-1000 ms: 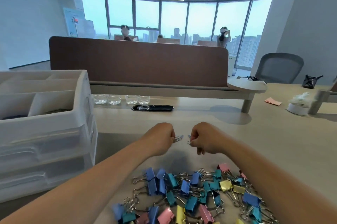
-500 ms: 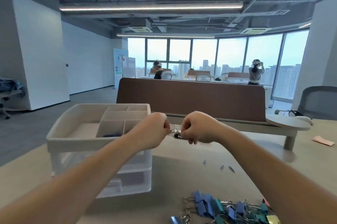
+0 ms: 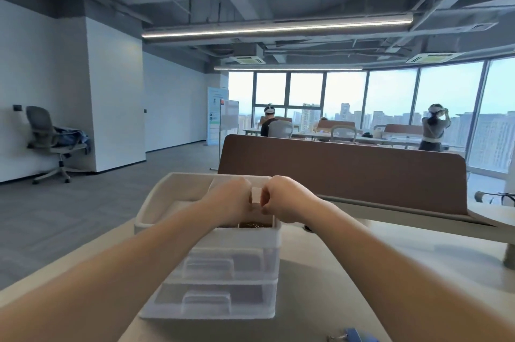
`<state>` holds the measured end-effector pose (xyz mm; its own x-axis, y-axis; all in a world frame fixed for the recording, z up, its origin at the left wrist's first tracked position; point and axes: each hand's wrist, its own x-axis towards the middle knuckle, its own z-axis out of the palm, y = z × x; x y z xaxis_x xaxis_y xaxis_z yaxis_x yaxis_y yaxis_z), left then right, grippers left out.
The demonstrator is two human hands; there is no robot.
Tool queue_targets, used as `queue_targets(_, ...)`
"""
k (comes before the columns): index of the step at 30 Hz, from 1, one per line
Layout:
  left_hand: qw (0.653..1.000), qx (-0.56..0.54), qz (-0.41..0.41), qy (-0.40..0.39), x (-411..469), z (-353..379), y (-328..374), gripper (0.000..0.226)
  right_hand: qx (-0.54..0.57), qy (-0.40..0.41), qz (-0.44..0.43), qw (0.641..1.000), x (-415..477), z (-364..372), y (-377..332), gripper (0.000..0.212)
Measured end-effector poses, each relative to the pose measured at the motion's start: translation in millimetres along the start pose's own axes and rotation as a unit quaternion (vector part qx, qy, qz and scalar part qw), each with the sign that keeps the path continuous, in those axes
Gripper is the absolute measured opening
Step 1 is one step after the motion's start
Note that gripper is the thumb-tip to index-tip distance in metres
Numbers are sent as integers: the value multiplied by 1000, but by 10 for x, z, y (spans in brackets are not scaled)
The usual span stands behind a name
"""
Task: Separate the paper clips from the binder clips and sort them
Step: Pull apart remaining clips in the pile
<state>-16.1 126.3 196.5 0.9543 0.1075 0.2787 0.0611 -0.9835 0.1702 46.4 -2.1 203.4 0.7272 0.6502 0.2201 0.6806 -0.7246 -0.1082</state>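
Observation:
My left hand (image 3: 230, 199) and my right hand (image 3: 282, 198) hover side by side over the top tray of a white drawer organiser (image 3: 156, 202). Both have their fingers curled tight into fists. The small paper clips they pinched a moment ago are hidden inside the fingers. Right below the hands, a front compartment holds a heap of brownish paper clips (image 3: 256, 224). One blue binder clip (image 3: 353, 335) shows at the bottom edge; the rest of the pile is out of view.
The organiser has two clear drawers (image 3: 223, 263) facing me and stands on a beige table (image 3: 404, 272). A brown desk divider (image 3: 348, 174) runs behind it. An office chair (image 3: 50, 141) stands far left, and people sit at desks by the windows.
Both hands travelled left from above the binder clip pile to over the organiser's tray, staying close together. The view swung up and left, so the pile dropped out of sight.

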Motion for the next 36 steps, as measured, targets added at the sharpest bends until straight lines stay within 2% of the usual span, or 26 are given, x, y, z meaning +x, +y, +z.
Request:
queue_targets(6,1000,12,7,25,61,128,-67,15,-25,6,-23,999,62,107,-15,21)
queue_targets(12,999,25,20,31,53,194,-88,23,36,7,-23,999,26,118,53,18)
queue_targets(17,999,-7,32,43,85,220,-94,23,54,72,-12,996,-62,119,124,19)
queue_targets(20,996,-45,32,71,84,200,49,16,71,94,0,993,-178,67,258,29)
queue_targets(25,985,-116,80,102,106,291,530,13,82,86,60,991,-451,38,725,15)
queue_targets(31,981,-128,132,55,191,743,1199,15,38,22,137,990,-858,143,1375,13)
queue_targets(36,979,-136,152,2,346,1187,1554,17,43,2,185,982,-1110,357,1876,17)
